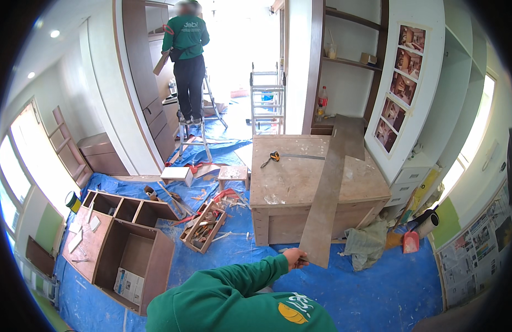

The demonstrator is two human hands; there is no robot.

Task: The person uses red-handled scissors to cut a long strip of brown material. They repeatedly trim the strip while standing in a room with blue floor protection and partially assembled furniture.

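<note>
My left hand [294,258], in a green sleeve, is closed on the near end of a long grey-brown strip board [328,210]. The board slants up across a plywood workbench [272,188] toward the shelving, where a wider brown panel [353,141] lies beside it. A yellow-and-black tape measure [273,157] lies on the bench, near a thin grey strip. My right hand is not visible.
A person [187,77] stands on a step ladder [191,144]; another ladder [267,102] is behind the bench. Brown cabinet boxes [145,243], a wooden tool box [192,238], a red dustpan [410,240] and crumpled cloth [361,246] lie on blue sheeting [388,288].
</note>
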